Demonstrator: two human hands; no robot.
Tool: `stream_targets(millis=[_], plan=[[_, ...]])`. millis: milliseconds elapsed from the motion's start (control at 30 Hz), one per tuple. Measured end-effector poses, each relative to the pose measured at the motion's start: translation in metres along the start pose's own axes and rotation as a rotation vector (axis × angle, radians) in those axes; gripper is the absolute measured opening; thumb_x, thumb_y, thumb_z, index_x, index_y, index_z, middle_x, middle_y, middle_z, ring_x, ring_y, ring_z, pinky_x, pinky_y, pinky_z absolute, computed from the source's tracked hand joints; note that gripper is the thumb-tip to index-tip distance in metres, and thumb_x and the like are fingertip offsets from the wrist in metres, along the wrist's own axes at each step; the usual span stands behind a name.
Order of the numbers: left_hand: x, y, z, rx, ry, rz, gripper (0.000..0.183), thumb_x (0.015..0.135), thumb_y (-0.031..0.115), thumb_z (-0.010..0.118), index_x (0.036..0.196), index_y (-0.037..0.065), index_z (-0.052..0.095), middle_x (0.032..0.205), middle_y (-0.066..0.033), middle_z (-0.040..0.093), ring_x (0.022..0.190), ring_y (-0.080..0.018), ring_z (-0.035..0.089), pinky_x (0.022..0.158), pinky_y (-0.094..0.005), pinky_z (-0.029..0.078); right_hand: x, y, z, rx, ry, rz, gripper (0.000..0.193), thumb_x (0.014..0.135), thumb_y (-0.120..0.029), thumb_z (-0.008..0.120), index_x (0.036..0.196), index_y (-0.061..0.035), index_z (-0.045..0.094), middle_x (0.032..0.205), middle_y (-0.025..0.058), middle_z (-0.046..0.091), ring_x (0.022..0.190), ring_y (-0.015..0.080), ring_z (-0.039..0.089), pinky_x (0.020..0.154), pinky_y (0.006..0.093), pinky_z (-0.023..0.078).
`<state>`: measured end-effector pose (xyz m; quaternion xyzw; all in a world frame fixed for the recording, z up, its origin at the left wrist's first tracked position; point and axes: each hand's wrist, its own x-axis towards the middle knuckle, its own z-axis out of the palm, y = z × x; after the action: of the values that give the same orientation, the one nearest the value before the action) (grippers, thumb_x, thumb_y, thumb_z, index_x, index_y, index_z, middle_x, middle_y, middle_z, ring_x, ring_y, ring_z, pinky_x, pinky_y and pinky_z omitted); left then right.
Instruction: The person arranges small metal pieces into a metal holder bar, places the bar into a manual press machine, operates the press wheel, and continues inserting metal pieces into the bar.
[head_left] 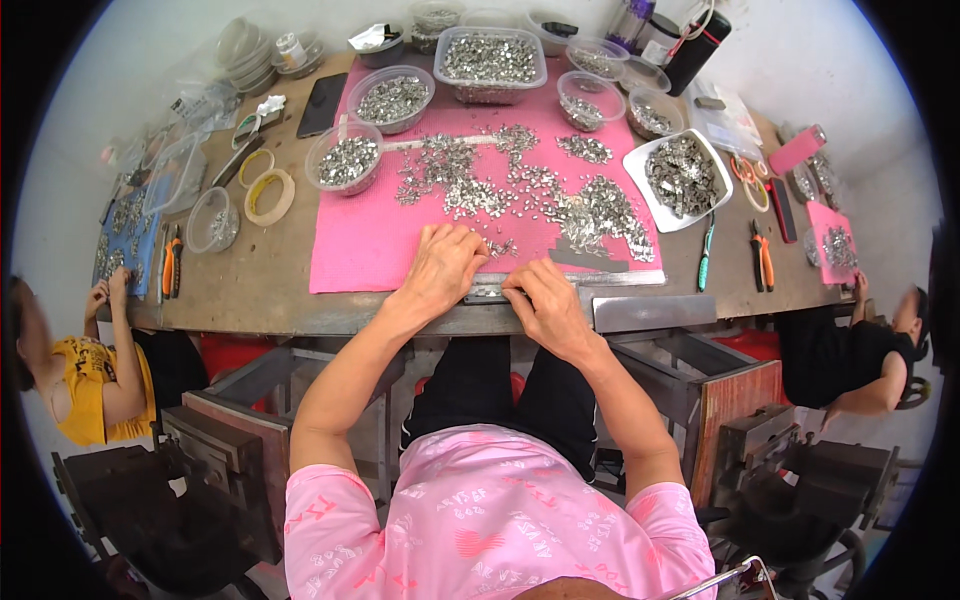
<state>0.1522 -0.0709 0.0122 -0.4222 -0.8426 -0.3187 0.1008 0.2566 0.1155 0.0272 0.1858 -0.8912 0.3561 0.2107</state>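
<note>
Glinting metal bits (605, 215) on pink mat (350, 245)

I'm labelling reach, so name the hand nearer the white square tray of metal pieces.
Right. The right hand is left of the white tray and closer to the person's body; the left hand is farther left, over the pink mat.

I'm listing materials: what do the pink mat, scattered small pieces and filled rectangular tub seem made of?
Pink mat: perhaps rubber or foam, matte, finely textured. Small pieces: likely metal, shiny with bright glints. Rectangular tub: probably plastic, clear; contents show through.
</note>
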Motion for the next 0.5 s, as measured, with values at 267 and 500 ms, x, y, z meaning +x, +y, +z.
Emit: stream_targets(millis=[267, 500], plan=[[-0.021, 0.024, -0.011, -0.318, 0.042, -0.200, 0.006, 0.092, 0.005, 0.066, 0.097, 0.003, 0.063, 0.088, -0.0109, 0.064, 0.084, -0.0287, 0.062, 0.077, -0.0401, 0.048, -0.006, -0.002, 0.005, -0.161, 0.004, -0.094, 0.013, 0.083, 0.000, 0.069, 0.095, 0.0000, 0.062, 0.093, 0.0122, 0.060, 0.086, 0.0307, 0.058, 0.078, 0.0410, 0.048], [-0.037, 0.042, 0.011, -0.384, 0.190, -0.170, 0.006, 0.092, 0.002, 0.064, 0.098, 0.001, 0.062, 0.092, -0.0119, 0.065, 0.087, -0.0297, 0.062, 0.079, -0.0396, 0.049, -0.005, -0.005, -0.008, -0.186, -0.064, -0.167, 0.013, 0.084, -0.004, 0.068, 0.096, -0.0011, 0.065, 0.096, 0.0115, 0.062, 0.089, 0.0294, 0.060, 0.080, 0.0419, 0.048]])
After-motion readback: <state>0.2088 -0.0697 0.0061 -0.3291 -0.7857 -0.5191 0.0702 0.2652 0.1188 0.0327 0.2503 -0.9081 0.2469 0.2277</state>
